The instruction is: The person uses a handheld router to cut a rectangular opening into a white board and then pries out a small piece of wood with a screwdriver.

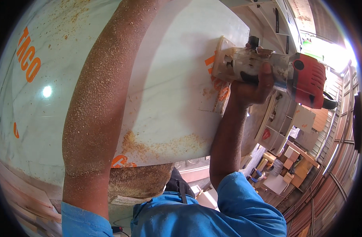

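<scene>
The left forearm [96,87] lies nearest the camera, coated from elbow to wrist in fine wood dust and crossing the big white, grey-veined panel [169,91] toward the upper edge of the view. Judging by how things lie, the routing looks well under way but not finished: sawdust [149,147] sits in tan drifts along the panel's near edge, with more scattered at its far left, so some cutting seems to be done already. Beside the tool, at the panel's right, a rough-looking strip [223,96] with torn orange print suggests that edge is the part in work, and probably some of it is left to clean up; how much of the rest is trimmed I cannot tell, nor whether the bit is spinning. The red-bodied router [308,81] is at the panel's right side, its pale base plate [221,59] against the white face and its motor end pointing away from it. The right hand [250,91] is closed around the router's clear lower housing, the digits wrapped round it with no gap that shows. The left hand is beyond the upper edge of the view, so I cannot tell how far open it is or what it touches. Under the panel's near edge sits a dusty brown block [139,183], close to the blue shirt [173,217] of the person working
</scene>
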Tool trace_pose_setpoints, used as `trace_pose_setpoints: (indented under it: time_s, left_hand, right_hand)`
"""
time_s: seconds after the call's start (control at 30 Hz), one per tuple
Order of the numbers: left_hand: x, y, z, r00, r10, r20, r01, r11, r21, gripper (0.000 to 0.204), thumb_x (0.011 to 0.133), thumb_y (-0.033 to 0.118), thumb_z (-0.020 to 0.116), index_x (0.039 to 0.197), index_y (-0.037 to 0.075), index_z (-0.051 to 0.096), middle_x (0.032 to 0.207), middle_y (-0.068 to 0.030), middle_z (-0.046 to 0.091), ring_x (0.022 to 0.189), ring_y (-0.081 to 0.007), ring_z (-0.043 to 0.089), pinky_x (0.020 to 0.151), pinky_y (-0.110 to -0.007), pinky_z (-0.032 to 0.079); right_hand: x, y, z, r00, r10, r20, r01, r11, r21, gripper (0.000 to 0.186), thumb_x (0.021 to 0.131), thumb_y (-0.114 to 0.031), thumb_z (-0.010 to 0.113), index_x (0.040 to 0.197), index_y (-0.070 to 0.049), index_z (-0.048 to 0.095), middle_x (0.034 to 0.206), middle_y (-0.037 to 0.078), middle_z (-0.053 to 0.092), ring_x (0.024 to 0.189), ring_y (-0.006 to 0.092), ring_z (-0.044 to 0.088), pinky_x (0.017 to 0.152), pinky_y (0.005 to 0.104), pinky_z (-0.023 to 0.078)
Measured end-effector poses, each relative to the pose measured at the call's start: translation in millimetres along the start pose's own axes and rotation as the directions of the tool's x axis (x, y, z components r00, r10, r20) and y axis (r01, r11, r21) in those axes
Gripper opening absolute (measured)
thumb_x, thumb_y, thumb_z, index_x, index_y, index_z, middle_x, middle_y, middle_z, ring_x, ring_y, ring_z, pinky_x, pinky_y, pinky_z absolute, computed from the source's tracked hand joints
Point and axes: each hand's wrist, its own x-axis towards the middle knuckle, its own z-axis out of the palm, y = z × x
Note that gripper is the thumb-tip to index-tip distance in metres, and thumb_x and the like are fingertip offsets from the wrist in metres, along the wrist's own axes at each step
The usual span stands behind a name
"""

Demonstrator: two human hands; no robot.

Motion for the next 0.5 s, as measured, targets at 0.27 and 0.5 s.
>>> trace_pose_setpoints:
  time_s: [0.27,0.5]
  left_hand:
    - [-2,-1,3,0.999,-0.053,0.006,0.053,0.999,0.011,0.077,0.069,0.057,0.087,0.112,-0.004,0.071,0.13,-0.0222,0.063,0.126,-0.0307,0.058,0.11,-0.038,0.043]
    - [10,-14,28,0.995,-0.028,-0.091,0.036,0.995,0.095,0.076,0.067,0.057,0.087,0.11,-0.003,0.072,0.122,-0.021,0.067,0.119,-0.0297,0.063,0.107,-0.036,0.046]
  right_hand:
    - [-28,-18,-9,0.994,0.103,0.046,-0.108,0.985,0.134,0.052,0.077,-0.021,0.072,0.118,0.008,0.058,0.106,0.021,0.066,0.096,0.029,0.065,0.085,0.0405,0.056]
    - [-58,-43,-19,0.986,0.155,0.061,-0.161,0.982,0.095,0.058,0.078,-0.033,0.067,0.119,0.007,0.059,0.107,0.024,0.066,0.104,0.0384,0.066,0.096,0.05,0.052]
